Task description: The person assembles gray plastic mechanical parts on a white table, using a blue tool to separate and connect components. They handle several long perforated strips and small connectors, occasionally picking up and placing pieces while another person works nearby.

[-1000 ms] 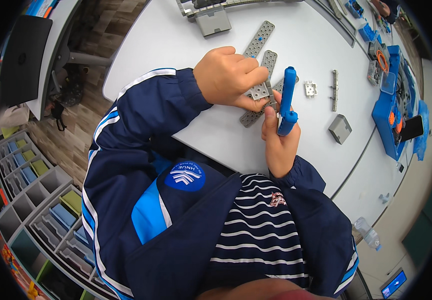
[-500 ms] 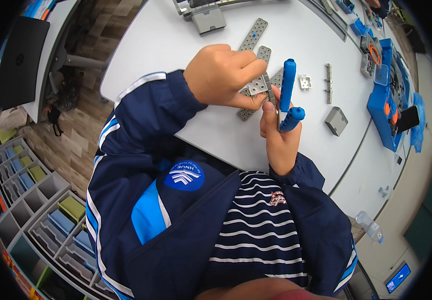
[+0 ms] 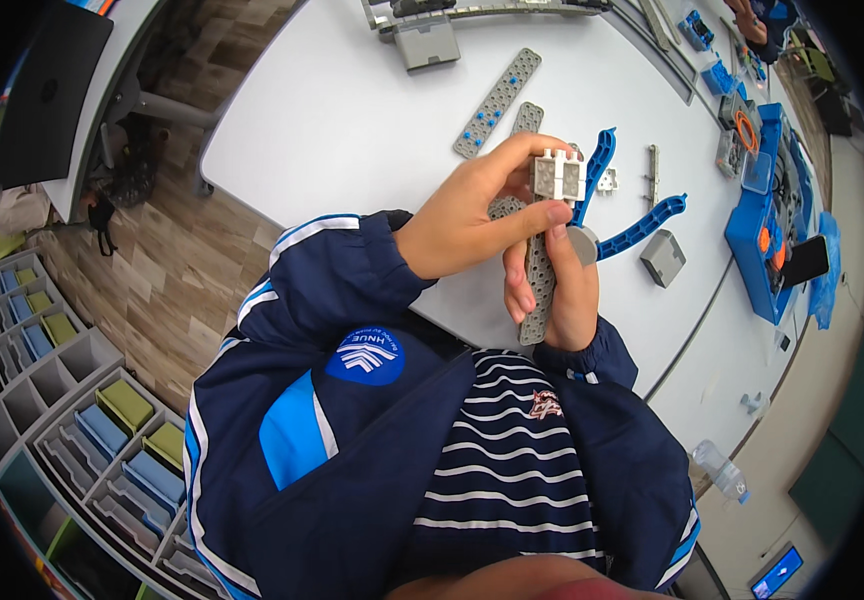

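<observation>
Both hands are closed on a partly built construction-kit assembly above the white table (image 3: 342, 120). My left hand (image 3: 467, 220) grips it from the left, its thumb and fingers around a white-and-grey connector block (image 3: 557, 178). My right hand (image 3: 577, 300) wraps the assembly from below, next to a grey perforated beam (image 3: 537, 300) pointing towards me. Two blue curved arms (image 3: 642, 228) spread out to the right from a round grey hub (image 3: 583, 243). How the parts join under my fingers is hidden.
Beyond my hands lies a grey perforated plate (image 3: 498, 105) with blue pins. A small white bracket (image 3: 607, 181), a thin grey bar (image 3: 654, 175) and a grey box-shaped piece (image 3: 663, 258) lie to the right. Farther right stands a blue bin (image 3: 752, 230); another person's hand (image 3: 749, 22) shows at the far right.
The assembly has been turned: its blue arms now splay to the right and the connector block faces up. My left hand has moved down and right, opening from a pinch into a wider grip.
</observation>
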`<state>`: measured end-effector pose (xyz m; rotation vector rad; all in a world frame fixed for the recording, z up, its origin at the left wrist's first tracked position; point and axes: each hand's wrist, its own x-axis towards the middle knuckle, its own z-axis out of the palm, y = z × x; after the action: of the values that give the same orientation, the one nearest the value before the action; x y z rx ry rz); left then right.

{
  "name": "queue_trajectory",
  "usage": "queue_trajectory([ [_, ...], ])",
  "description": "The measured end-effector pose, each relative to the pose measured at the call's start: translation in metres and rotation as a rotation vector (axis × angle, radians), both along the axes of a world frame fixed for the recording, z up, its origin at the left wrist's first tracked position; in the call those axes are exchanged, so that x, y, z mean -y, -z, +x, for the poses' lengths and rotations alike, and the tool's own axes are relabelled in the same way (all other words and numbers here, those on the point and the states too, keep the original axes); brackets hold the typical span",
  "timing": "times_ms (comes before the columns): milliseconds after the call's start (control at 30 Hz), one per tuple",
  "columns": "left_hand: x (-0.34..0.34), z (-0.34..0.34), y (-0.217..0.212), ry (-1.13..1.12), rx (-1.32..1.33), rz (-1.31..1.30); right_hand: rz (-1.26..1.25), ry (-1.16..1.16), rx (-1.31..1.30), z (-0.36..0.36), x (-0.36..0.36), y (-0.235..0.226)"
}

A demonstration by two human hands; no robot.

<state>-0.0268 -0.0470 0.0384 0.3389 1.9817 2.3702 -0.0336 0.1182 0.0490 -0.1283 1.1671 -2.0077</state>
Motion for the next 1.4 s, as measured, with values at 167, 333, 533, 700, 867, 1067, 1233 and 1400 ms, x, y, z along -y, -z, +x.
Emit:
queue_trajectory([
  [167,-0.004,0.004,0.000,-0.061,0.162,0.156,0.167,0.204,-0.126,0.010,0.008,0.003],
  [333,0.007,-0.007,-0.007,-0.291,0.146,0.489,0.595,0.265,-0.457,-0.006,-0.002,0.000],
  [533,0.019,-0.003,0.000,-0.067,0.387,0.618,0.605,0.072,-0.663,0.000,-0.011,0.001],
  [700,0.022,-0.002,0.004,0.034,0.348,0.639,0.760,0.218,-0.679,-0.007,-0.019,-0.012],
  [867,0.020,-0.003,0.004,0.047,0.357,0.575,0.780,0.133,-0.781,-0.012,-0.024,-0.019],
  [1067,0.019,-0.003,0.002,0.090,0.374,0.485,0.868,0.128,-0.772,-0.016,-0.032,-0.016],
  [1233,0.022,-0.004,0.006,0.133,0.379,0.428,0.851,0.121,-0.776,-0.018,-0.035,-0.015],
  [1400,0.025,-0.001,0.006,0.153,0.418,0.353,0.859,0.114,-0.797,-0.019,-0.035,-0.013],
])
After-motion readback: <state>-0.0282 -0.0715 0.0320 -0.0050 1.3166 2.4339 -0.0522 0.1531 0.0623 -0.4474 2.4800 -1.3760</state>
